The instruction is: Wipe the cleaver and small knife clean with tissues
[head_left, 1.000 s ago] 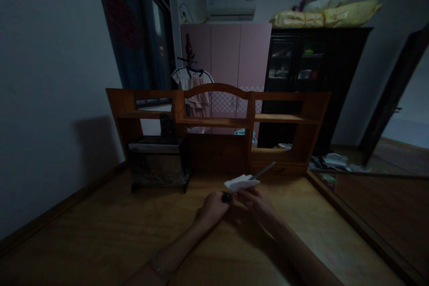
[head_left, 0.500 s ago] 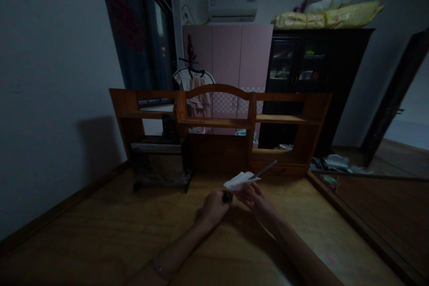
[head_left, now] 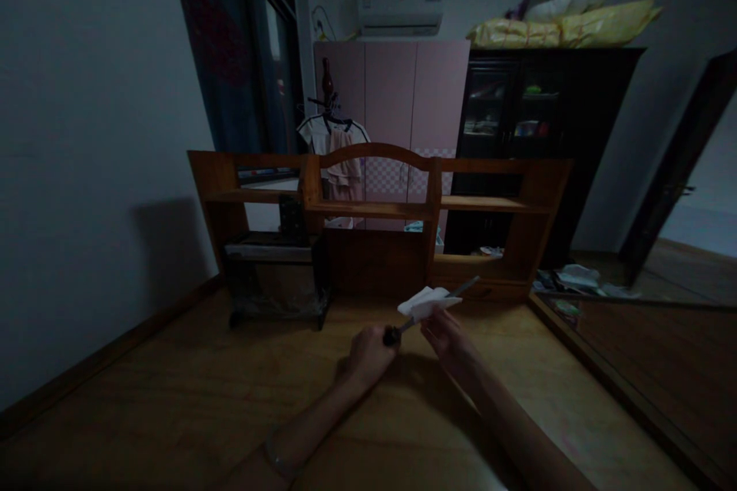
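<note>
My left hand is closed around the dark handle of a knife, whose thin blade points up and to the right over the wooden desk. My right hand pinches a white tissue that is folded around the blade near its middle. Both hands hover just above the desk, in front of the wooden shelf unit. Only the blade tip shows past the tissue.
A dark box-like object stands at the desk's back left under the shelf. A wall runs along the left. Beyond are a pink wardrobe, a dark cabinet with bedding on top, and a doorway at the right.
My right hand has slid the tissue along the blade towards the tip, up and to the right. My left hand has stayed on the handle, hardly moving.
</note>
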A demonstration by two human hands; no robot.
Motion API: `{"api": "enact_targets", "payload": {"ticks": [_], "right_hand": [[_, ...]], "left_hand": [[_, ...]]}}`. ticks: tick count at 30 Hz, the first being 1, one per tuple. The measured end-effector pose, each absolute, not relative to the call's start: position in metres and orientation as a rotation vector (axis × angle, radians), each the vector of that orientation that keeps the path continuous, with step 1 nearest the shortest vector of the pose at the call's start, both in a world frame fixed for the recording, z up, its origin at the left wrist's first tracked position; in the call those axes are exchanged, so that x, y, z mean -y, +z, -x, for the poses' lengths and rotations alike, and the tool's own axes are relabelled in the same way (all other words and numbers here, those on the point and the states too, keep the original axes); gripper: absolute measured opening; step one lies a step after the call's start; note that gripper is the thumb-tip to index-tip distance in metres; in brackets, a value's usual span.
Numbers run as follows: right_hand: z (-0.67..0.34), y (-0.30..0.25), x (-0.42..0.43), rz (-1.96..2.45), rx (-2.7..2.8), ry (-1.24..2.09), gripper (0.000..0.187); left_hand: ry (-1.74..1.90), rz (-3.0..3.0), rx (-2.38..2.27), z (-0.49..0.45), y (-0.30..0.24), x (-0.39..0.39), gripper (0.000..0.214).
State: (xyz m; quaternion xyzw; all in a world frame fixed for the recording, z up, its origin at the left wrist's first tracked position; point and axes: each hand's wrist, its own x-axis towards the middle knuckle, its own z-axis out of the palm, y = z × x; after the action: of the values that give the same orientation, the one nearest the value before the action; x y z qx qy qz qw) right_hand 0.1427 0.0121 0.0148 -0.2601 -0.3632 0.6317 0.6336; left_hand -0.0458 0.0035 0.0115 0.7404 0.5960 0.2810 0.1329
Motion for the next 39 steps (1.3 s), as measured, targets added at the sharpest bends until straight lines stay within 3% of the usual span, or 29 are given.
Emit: {"api": "enact_targets", "payload": {"ticks": [8,13,39], "right_hand": [[-0.138,0.016,-0.008,0.620,0.770,1.553,0.034],[-0.128,0.014,0.001,0.592,0.916,1.641,0.027],[-0.139,0.010,-0.012,0.629,0.735,1.523,0.031]], "left_hand": [[0.855,-2.153,-1.711,0.047,0.009,-0.005,0.024],[0.839,-2.114,-1.702,0.047,0.009,-0.004,0.023],[0.795,-2.123,-1.721,0.045,0.009,-0.004,0.027]]}}
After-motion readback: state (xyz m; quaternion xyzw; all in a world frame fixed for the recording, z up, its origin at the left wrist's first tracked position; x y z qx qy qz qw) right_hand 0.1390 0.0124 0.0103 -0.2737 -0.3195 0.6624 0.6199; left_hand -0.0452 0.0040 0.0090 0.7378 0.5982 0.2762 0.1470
